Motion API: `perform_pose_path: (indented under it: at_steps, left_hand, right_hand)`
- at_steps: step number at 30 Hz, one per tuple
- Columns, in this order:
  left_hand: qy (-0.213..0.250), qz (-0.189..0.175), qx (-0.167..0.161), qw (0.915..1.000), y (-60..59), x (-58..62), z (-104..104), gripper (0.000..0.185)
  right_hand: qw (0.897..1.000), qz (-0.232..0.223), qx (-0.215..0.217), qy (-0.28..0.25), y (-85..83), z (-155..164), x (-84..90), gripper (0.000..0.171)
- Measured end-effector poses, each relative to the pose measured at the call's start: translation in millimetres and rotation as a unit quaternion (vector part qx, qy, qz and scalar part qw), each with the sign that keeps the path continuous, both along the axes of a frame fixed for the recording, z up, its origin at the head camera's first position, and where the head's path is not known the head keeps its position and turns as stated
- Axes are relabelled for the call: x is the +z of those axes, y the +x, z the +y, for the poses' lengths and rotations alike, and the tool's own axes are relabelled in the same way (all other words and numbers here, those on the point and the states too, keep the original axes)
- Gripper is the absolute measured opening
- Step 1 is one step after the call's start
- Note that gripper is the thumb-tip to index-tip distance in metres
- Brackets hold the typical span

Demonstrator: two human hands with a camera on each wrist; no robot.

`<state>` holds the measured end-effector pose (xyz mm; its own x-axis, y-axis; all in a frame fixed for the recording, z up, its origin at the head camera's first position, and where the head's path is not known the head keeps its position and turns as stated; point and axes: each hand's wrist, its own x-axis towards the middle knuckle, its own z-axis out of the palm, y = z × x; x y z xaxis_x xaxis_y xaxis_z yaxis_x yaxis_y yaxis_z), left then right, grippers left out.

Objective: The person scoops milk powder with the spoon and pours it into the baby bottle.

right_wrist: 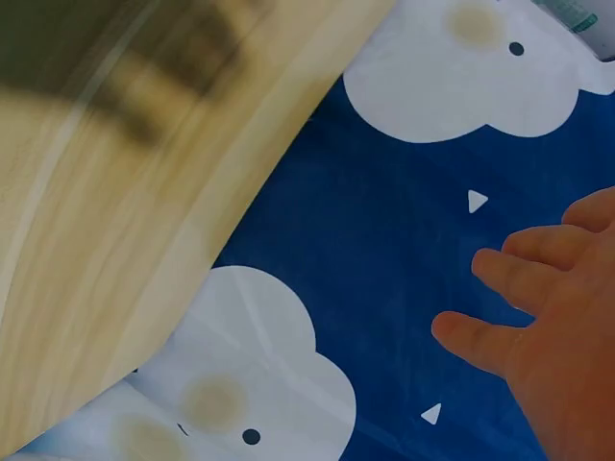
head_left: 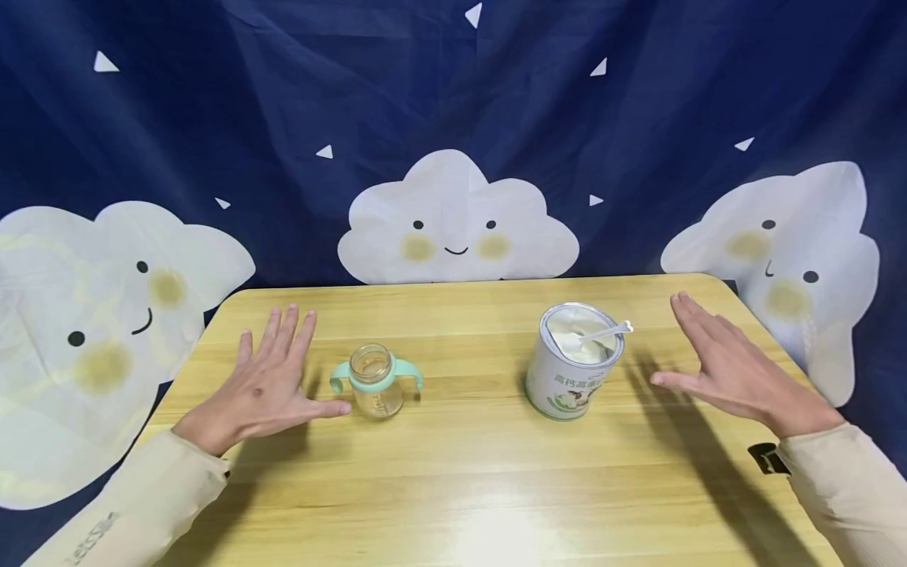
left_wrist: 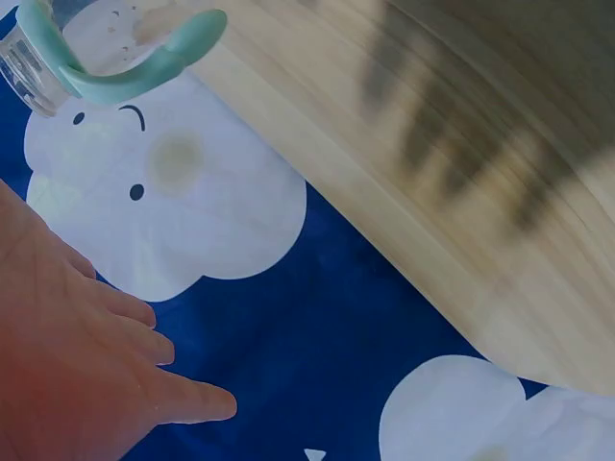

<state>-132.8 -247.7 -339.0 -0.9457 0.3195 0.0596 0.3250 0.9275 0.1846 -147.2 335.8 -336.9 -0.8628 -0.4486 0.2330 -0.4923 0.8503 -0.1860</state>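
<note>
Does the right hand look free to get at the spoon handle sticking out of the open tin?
Probably yes. The right hand hovers open just right of the tin, and the spoon handle pokes over the rim on that side, with only bare table between them.

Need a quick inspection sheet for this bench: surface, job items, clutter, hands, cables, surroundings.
Surface: wooden table, light glare near the front edge.
Job's things: clear baby bottle with mint handles, upright, no lid on; open tin of white powder, upright, with a scoop resting in it, handle over the rim.
Clutter: nothing seen.
Hands: left hand open, fingers spread, thumb tip next to the bottle; contact cannot be told. Right hand open, right of the tin, apart from it. Both hold nothing.
Cables: nothing seen.
Surroundings: dark blue backdrop with white smiling clouds behind and beside the table.
</note>
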Motion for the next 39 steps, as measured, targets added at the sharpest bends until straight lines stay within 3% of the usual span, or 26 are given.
perform_pose_path:
  at_steps: [8,18,27,39]
  left_hand:
    - [0.013,-0.007,-0.010,0.9998,-5.1,2.4,8.1,0.132]
    - [0.031,-0.016,-0.023,0.9991,-12.0,3.2,23.1,0.132]
    - [0.051,-0.005,-0.033,0.9982,-13.7,5.1,32.9,0.131]
    - [0.057,-0.004,-0.045,0.9973,-18.3,7.3,49.2,0.132]
  right_hand:
    - [0.999,0.016,0.017,-0.022,-3.0,0.4,1.9,0.111]
    - [0.999,-0.001,0.009,-0.052,-3.2,-6.2,5.8,0.108]
    - [0.992,-0.069,-0.026,-0.106,-1.9,-17.7,13.0,0.099]
    - [0.993,-0.017,0.024,-0.118,-7.1,-16.9,10.3,0.091]
